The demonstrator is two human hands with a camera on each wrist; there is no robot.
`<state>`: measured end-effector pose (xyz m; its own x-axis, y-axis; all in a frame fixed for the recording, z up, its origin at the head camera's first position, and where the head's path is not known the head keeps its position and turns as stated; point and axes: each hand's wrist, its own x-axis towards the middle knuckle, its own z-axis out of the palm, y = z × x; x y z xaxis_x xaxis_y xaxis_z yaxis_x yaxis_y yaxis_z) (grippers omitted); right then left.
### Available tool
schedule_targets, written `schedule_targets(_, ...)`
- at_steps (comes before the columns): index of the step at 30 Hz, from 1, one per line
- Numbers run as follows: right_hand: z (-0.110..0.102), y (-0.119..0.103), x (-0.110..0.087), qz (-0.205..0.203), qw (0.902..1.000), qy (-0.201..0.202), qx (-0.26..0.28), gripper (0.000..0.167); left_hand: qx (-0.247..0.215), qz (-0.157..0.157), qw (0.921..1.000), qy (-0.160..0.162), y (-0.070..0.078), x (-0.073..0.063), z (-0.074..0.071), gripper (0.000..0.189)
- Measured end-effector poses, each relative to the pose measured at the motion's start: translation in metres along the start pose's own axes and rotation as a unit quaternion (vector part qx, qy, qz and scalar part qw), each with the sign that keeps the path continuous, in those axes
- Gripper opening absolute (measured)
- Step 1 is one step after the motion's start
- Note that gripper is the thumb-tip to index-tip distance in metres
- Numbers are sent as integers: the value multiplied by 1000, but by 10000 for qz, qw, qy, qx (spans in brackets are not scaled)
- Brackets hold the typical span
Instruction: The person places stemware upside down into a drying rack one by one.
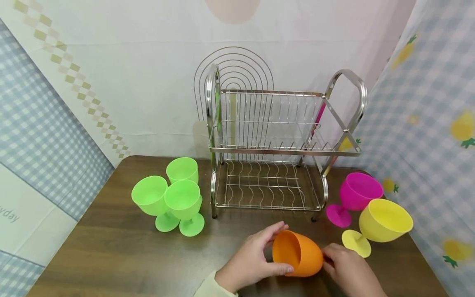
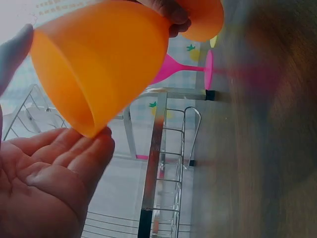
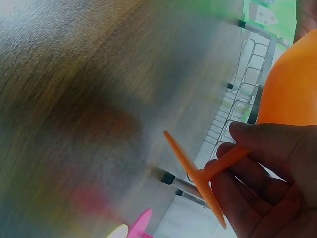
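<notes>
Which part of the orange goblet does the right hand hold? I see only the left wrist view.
Observer: The right hand pinches the orange goblet by its stem.
Operator: Are there other goblets besides the pink goblet?
Observer: Three green goblets stand left of the rack.
Operator: Anything more on the right?
Observer: A yellow goblet stands beside the pink goblet, nearer the person.

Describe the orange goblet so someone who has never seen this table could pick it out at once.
Start at the steel dish rack at the back of the brown table. In front of it, the left hand and right hand hold the orange goblet. It alone is orange and lies sideways; the green, pink and yellow goblets stand on their bases.
</notes>
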<state>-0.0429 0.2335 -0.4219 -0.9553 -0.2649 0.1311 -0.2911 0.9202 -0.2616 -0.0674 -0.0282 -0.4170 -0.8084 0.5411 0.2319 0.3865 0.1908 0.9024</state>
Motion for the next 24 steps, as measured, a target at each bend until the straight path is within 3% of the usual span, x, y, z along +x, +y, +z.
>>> schedule_targets(2,1,-1,-2,27,10000,-5,24,22,3,69,10000,-16,0,-1,1,88)
schedule_targets(8,1,-2,-2,-49,9997,201,-94,23,1143,30,9934,-42,2,-3,3,98)
schedule_targets(11,1,-2,-1,-21,9998,137,-154,22,1347,69,9909,-21,2,-3,4,91)
schedule_targets(18,2,-3,1,45,9993,316,-216,25,1005,264,9944,183,-3,-1,4,77)
schedule_targets(24,12,0,-1,-501,9905,1255,-267,35,501,220,9981,268,-4,0,0,74)
